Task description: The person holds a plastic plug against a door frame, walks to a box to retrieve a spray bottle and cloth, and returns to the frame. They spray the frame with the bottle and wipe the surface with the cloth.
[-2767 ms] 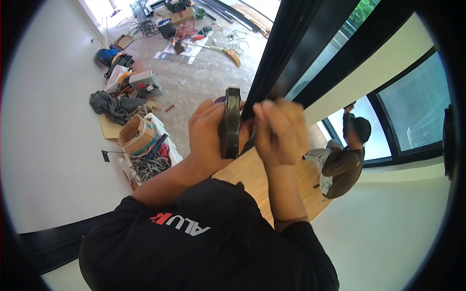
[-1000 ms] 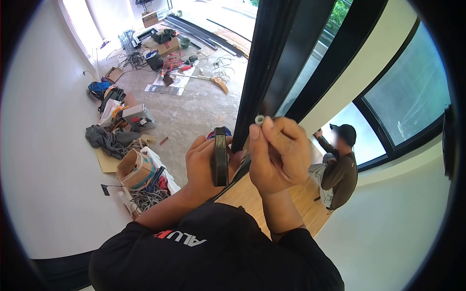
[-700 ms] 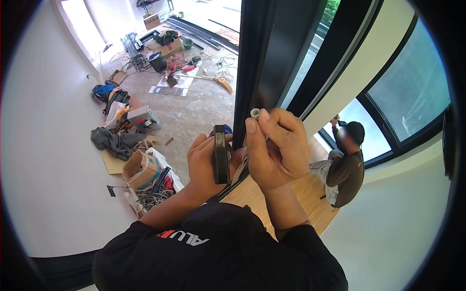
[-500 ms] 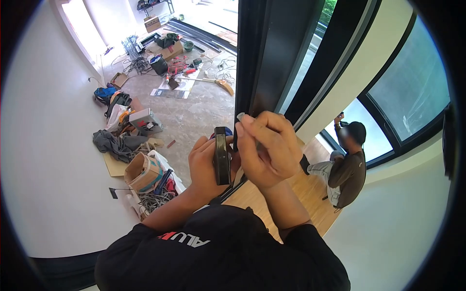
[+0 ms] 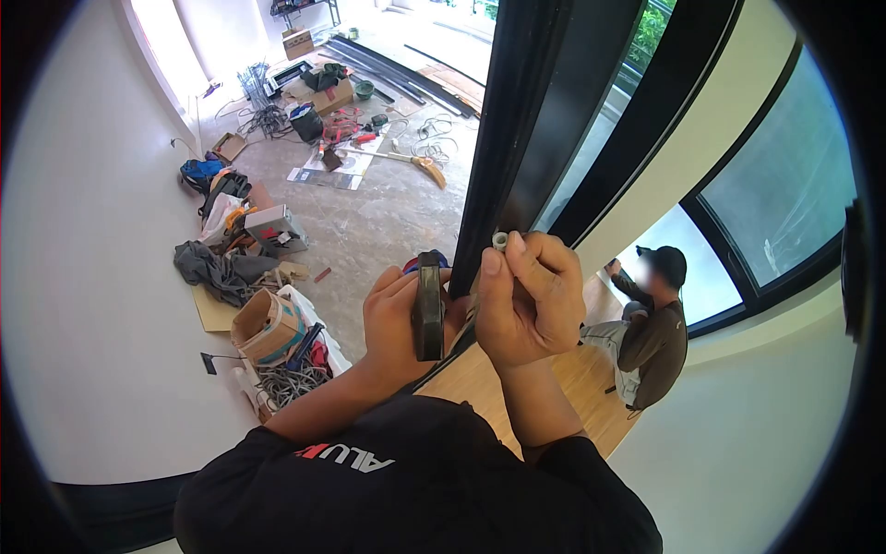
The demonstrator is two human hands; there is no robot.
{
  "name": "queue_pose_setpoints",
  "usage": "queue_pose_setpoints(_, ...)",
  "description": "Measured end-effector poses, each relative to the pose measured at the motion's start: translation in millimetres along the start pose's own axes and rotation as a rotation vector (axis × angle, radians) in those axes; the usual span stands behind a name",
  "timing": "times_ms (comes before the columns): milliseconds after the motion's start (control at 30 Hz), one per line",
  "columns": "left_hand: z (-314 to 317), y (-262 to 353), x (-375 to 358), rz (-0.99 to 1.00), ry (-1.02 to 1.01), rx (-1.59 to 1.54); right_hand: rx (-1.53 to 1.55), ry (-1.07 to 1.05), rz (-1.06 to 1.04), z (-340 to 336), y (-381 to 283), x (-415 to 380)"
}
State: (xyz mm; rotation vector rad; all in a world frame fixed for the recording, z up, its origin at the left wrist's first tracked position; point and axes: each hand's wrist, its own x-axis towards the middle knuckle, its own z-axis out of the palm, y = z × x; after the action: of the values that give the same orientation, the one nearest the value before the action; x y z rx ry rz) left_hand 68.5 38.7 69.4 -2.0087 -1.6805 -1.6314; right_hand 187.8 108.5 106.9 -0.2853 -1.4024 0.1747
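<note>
My left hand [image 5: 392, 323] is closed around a black slab-shaped tool [image 5: 428, 309], seen edge-on, with a bit of blue at its far end; its exact kind is hard to make out. Just to the right, my right hand [image 5: 531, 300] pinches a small whitish plastic plug [image 5: 500, 241] between thumb and forefinger, its round hollow end facing up toward me. The plug is held close in front of a tall black metal frame [image 5: 517, 138]. Both hands are raised at chest height, side by side.
Another person [image 5: 653, 328] sits low by the window at right. On the left floor are a cardboard bin [image 5: 268, 328], coiled cable [image 5: 295, 379], a grey case [image 5: 277, 229] and bags. Farther off lie a broom [image 5: 427, 171], tools and long black profiles [image 5: 397, 74].
My right hand has moved slightly right and turned the plug so its hollow end shows. My left hand and the black tool have shifted a little right and down. The view has tilted slightly.
</note>
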Motion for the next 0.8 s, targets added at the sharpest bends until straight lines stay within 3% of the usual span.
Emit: queue_pose_setpoints(800,-1.9,4.0,1.0,-0.019,-0.013,-0.021,0.01,-0.076,0.014,-7.0,-4.1,9.7)
